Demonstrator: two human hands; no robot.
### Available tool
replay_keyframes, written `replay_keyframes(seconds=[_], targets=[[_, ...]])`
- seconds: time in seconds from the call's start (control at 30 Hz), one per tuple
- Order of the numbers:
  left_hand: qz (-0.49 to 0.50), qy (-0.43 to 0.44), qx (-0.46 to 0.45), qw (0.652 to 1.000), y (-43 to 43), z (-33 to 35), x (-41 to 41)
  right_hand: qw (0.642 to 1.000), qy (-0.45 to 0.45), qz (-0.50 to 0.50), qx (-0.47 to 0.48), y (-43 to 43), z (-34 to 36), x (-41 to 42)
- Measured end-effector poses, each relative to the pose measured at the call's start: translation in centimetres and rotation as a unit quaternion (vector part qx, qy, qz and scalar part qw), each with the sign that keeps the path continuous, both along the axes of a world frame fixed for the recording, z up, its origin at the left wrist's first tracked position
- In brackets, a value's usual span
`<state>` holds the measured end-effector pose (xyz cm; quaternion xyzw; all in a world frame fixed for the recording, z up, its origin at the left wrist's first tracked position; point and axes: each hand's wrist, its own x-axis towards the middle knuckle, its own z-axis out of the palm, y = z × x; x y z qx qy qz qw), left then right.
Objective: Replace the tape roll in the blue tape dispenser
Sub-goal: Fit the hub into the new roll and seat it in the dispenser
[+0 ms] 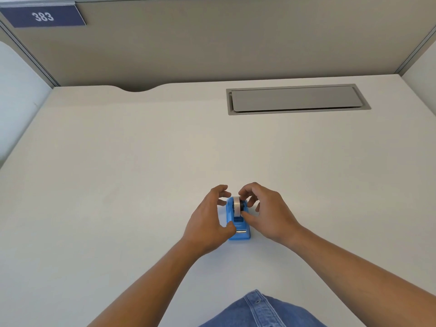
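Observation:
A small blue tape dispenser [240, 228] stands on the white desk [118, 185], its metal cutter facing me. A whitish tape roll [236, 205] on a dark core sits upright in its cradle. My left hand [207, 223] cups the dispenser's left side, thumb resting on the body near the cutter, fingers spread above the roll. My right hand [266, 213] is at the right side, with thumb and fingertips pinching the roll around its core. Part of the dispenser's sides is hidden by both hands.
A grey hinged cable hatch [297, 99] is set into the desk at the back right. Beige partition walls enclose the desk, with a blue sign reading 383 [43, 16] at the top left. A denim-clad knee [262, 310] shows at the bottom edge.

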<state>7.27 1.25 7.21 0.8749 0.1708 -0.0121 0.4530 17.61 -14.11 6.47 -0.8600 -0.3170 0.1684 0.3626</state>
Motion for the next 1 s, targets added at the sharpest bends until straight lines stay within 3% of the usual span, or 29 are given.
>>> replay_keyframes(seconds=[0.43, 0.77, 1.0], targets=[[-0.01, -0.003, 0.029, 1.0, -0.5, -0.6, 0.9, 1.0, -0.011, 0.003, -0.001, 0.0, 0.8, 0.0], [-0.097, 0.06, 0.031, 0.993, 0.3, -0.9, 0.1, 0.994, -0.062, 0.023, -0.082, 0.8, 2.0, 0.3], [-0.087, 0.052, 0.07, 0.992, 0.2, -1.2, 0.5, 0.987, -0.084, 0.061, -0.126, 1.5, 2.5, 0.5]])
